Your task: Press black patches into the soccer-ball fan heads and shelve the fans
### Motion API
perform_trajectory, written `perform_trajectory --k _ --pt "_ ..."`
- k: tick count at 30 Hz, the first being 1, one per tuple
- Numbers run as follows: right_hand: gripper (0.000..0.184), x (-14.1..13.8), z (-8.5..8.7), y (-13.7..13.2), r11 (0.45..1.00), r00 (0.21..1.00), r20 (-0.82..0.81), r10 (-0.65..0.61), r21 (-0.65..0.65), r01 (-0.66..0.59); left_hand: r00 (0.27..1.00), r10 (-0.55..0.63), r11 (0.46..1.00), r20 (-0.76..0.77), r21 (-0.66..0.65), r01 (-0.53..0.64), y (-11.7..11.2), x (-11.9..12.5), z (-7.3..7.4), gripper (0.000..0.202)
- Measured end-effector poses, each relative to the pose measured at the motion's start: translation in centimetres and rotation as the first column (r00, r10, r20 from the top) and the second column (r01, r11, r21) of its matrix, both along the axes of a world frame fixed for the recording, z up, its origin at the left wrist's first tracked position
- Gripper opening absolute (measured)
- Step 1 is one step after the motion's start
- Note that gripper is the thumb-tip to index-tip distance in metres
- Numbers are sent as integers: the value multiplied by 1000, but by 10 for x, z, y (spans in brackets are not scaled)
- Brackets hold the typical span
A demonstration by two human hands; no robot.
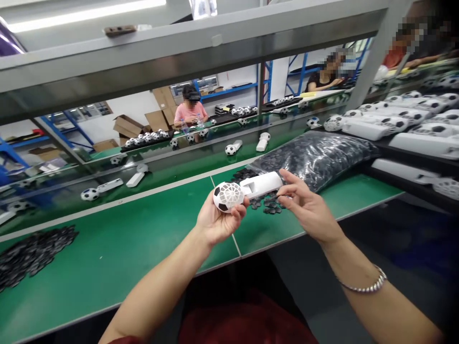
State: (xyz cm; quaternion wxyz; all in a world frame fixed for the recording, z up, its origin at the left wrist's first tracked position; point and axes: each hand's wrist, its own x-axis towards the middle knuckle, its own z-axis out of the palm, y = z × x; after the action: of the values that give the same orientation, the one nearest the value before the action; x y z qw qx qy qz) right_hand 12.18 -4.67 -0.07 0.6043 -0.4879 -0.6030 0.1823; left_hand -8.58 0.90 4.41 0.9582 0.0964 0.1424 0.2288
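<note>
Fingers [239, 210] of the left hand [217, 223]: curled round the ball head [228, 198] of one device [260, 187], palm upward. Fingers of the right hand [310, 210]: bent, thumb and forefinger a little apart at the free end of the handle [267, 182]; whether they touch or pinch anything, cannot be told.

Device: one, white; held above the near table [143, 234], in front of the wearer. Ball head to the left, black-patched, white web-like grille facing the camera; handle pointing right, recess near the head.

Bracelet [378, 285]: one, silver, beaded; right wrist.

Black pieces [272, 208]: many, small, loose; behind and below the device, next to the bag.

Bag [315, 152]: one, clear plastic, dark contents; lying on the table, beyond the right hand.

Heap [36, 253]: dark pieces; far left of the table.

Belt [190, 165]: green, beyond a pale rail [179, 183]; several similar devices lying well apart on it.

Trays [387, 189]: black, stacked at right, bearing rows of white devices.

Beam [179, 55]: grey, overhead, crossing the view.

Co-workers: one in pink [182, 114], seated beyond the belt; one in dark clothing [320, 80], farther right.

Cartons [129, 128]: brown, background, left.
</note>
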Motion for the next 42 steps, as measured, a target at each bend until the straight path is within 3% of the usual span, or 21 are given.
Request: perform_trajectory --k 3,7,9,12,17,21,26,31,34,37,40,42 --pt "22 -6 0 23 971 935 291 203 -179 -155 998 57 996 -28 -71 -58 5 -26 -19 45" --pt "24 -25 -6 57 817 683 479 552 -474 -328 969 144 980 -199 -108 -168 14 -60 -47 47" --pt "23 -37 -11 70 762 587 504 634 -537 -361 930 215 966 -297 -74 -247 18 -76 -56 44" --pt "20 -52 -19 80 759 535 545 646 -534 -373 879 292 952 -378 22 -306 22 -97 -61 42" --pt "17 -64 -30 78 825 538 625 565 -435 -362 856 268 963 -442 148 -225 26 -123 -66 38" --pt "16 -67 -34 66 850 577 625 526 -361 -384 792 374 920 -482 304 -249 24 -128 -75 39" --pt "12 -64 -39 54 828 572 599 560 -392 -401 825 421 821 -378 546 -170 20 -130 -76 66" --pt "13 -64 -45 50 809 579 565 587 -394 -436 831 409 778 -377 621 -102 18 -131 -67 71" --pt "15 -68 -55 49 863 629 597 498 -273 -424 808 474 777 -351 597 -197 16 -126 -66 68" --pt "18 -75 -65 45 931 685 651 327 -100 -350 752 599 753 -275 514 -411 19 -113 -70 43" --pt "21 -84 -63 37 952 715 661 226 5 -306 649 692 715 -316 425 -555 28 -100 -72 24" --pt "20 -88 -55 30 944 734 626 263 -10 -330 608 736 671 -297 441 -596 38 -95 -70 22"
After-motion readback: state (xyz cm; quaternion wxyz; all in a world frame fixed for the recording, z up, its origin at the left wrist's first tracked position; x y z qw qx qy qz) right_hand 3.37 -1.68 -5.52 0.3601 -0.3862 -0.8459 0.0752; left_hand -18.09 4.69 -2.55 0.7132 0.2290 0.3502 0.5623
